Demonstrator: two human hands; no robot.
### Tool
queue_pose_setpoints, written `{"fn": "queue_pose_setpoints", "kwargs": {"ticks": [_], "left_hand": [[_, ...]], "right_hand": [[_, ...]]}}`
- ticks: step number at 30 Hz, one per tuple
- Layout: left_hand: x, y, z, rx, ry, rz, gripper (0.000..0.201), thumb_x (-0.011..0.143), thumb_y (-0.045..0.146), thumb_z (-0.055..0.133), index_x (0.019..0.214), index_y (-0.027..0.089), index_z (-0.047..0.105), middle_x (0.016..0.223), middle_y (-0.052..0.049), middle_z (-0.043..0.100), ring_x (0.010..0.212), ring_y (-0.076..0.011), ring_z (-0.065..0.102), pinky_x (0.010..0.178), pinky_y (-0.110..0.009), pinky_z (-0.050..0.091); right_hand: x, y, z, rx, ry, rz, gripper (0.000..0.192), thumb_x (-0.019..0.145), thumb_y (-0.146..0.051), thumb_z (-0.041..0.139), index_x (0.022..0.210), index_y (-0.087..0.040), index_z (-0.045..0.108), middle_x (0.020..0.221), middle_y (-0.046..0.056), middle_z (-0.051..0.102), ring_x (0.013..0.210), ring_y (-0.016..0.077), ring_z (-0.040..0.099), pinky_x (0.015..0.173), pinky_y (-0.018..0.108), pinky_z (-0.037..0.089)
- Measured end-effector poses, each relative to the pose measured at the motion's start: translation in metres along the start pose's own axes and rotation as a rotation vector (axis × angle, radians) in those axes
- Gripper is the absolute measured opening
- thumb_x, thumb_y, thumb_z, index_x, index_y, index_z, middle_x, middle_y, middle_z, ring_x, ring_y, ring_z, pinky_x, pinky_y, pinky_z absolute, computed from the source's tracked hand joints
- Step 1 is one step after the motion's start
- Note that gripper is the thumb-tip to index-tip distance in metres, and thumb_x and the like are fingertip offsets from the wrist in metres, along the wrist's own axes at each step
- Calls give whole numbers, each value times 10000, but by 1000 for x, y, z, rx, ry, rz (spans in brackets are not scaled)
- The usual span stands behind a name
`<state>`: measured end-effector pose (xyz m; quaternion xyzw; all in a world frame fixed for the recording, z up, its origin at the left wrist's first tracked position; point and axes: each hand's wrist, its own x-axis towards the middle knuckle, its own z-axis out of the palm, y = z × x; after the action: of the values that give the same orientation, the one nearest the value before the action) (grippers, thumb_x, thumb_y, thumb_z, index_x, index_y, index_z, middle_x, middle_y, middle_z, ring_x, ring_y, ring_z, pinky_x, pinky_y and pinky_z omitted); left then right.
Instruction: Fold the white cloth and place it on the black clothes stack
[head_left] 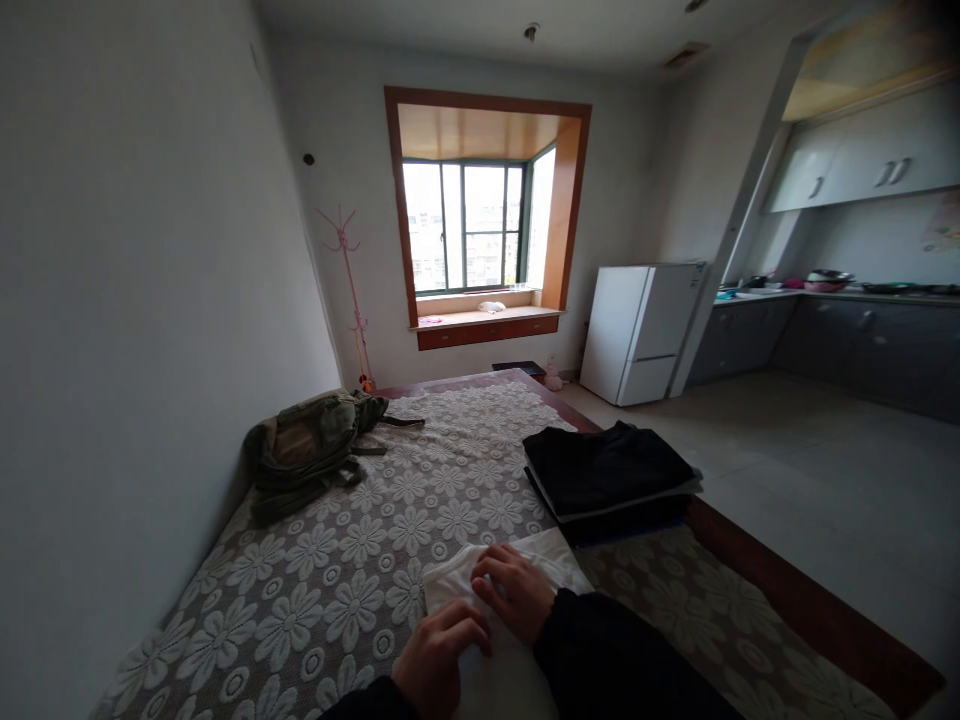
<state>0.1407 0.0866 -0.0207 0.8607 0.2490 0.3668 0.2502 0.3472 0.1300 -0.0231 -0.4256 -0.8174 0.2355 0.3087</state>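
The person is kneeling or leaning at the near end of the bed (315, 600), and both hands are pressing down on a white garment (510, 570) lying flat on the flowered bedspread. The left hand (435, 660) is resting on the near part of the cloth with its fingers curled loosely, its grip closing on nothing that I can make out; the right hand (514, 590) is lying just beyond it, fingers bent and spread over the fabric, pressing rather than clutching. The white garment is looking partly folded into a rough rectangle, though its near half is hidden under the hands and dark sleeves, so I cannot tell how neat it is. Just beyond it, toward the bed's right edge, a stack of dark folded clothes (611, 480) is sitting squared up, which suggests a good share of the folding is already finished. An olive backpack (307, 450) is slumping against the wall on the left, well apart from the hands. A white fridge (637, 330) is standing past the bed's foot.
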Motion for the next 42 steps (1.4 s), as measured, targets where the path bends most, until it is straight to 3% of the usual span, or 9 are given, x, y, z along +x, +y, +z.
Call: {"fn": "queue_pose_setpoints", "kwargs": {"ticks": [4, 11, 24, 42], "left_hand": [[1, 3, -1, 12, 26, -31, 365, 656, -51, 429, 836, 203, 619, 936, -44, 700, 876, -150, 671, 793, -212, 494], [1, 4, -1, 28, 48, -58, 392, 604, -66, 407, 804, 201, 612, 913, -38, 703, 847, -145, 673, 771, -207, 490], [0, 5, -3, 27, 51, -20, 355, 614, -39, 422, 791, 202, 613, 883, -43, 694, 808, -151, 663, 739, -217, 490], [2, 7, -3, 16, 66, -45, 369, 689, -59, 397, 810, 196, 635, 928, -60, 697, 914, -173, 658, 865, -278, 497]], "right_hand": [[0, -2, 1, -14, 9, -1, 188, 994, -334, 551, 928, -235, 696, 1017, 49, 697, 991, 223, 622, 934, 393, 465], [0, -4, 0, -14, 8, 4, 225, 1005, -358, 529, 922, -234, 698, 1015, 53, 699, 991, 223, 624, 923, 388, 468], [0, 0, -1, 6, -7, -7, 250, 1015, -382, 518, 945, -232, 706, 1023, 57, 696, 1001, 223, 615, 940, 393, 473], [0, -2, 0, -18, -25, 9, 222, 1000, -348, 539, 939, -229, 718, 1025, 57, 696, 1005, 222, 608, 945, 396, 464]]}}
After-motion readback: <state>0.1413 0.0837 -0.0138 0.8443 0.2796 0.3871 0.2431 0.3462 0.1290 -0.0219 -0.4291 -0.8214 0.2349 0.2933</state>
